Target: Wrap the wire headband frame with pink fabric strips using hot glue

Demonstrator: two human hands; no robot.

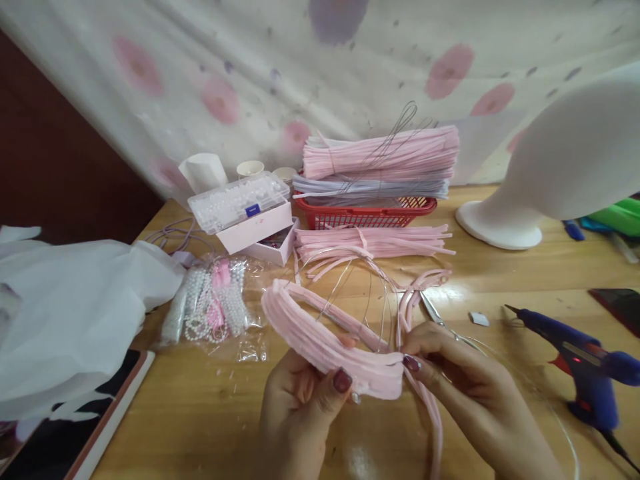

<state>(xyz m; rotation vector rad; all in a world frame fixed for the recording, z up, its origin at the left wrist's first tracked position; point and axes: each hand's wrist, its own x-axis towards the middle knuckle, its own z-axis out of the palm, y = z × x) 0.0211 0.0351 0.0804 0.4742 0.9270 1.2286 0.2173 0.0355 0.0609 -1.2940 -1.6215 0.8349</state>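
Note:
My left hand (pixel 305 413) is wrapped round a pink band of pipe cleaners (pixel 325 343), its thumb pressed on the outer face. Several strips lie side by side in the band, which curves round like a headband. At its right end, my right hand (pixel 460 380) pinches a pink pipe cleaner between thumb and forefinger. Loose pink stems (pixel 431 417) hang below that hand. Thin wires (pixel 367 293) arch up behind the band. Partly behind my right hand lie scissors (pixel 431 308) on the wooden table (pixel 360 447).
A blue glue gun (pixel 575 357) lies at the right, below a white foam head (pixel 560 153). Pink pipe cleaner bundles (pixel 380 241) lie by a red basket (pixel 370 215). Left are a clear bead box (pixel 240 200), bagged bead strings (pixel 215 300) and a tablet (pixel 95 427).

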